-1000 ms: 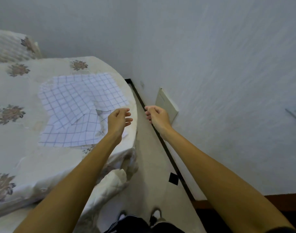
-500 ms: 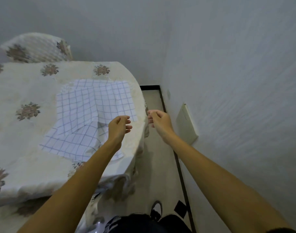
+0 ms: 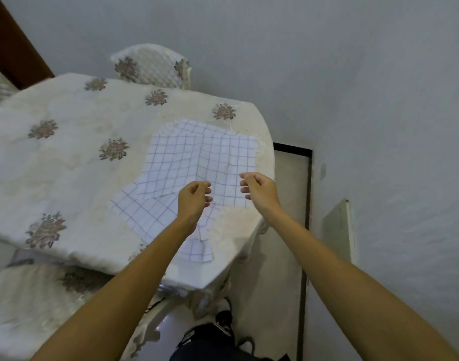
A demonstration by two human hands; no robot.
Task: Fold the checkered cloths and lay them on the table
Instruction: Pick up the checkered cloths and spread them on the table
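White cloths with a thin blue check (image 3: 186,162) lie overlapping and unfolded on the right end of the table (image 3: 67,162), which wears a cream cover with flower motifs. One corner of cloth hangs near the table's front edge. My left hand (image 3: 193,198) hovers over the near part of the cloths, fingers loosely curled, holding nothing. My right hand (image 3: 259,190) hovers beside it over the cloths' right edge, fingers also curled and apart, empty. Whether either hand touches the cloth I cannot tell.
A chair back (image 3: 150,66) with the same flowered cover stands behind the table. A grey wall (image 3: 379,126) runs close on the right, with a narrow floor strip (image 3: 288,204) between it and the table. My shoes (image 3: 223,319) show below.
The view has swung left and both hands have moved from beside the table's edge to over the checkered cloths. Both hands stay empty.
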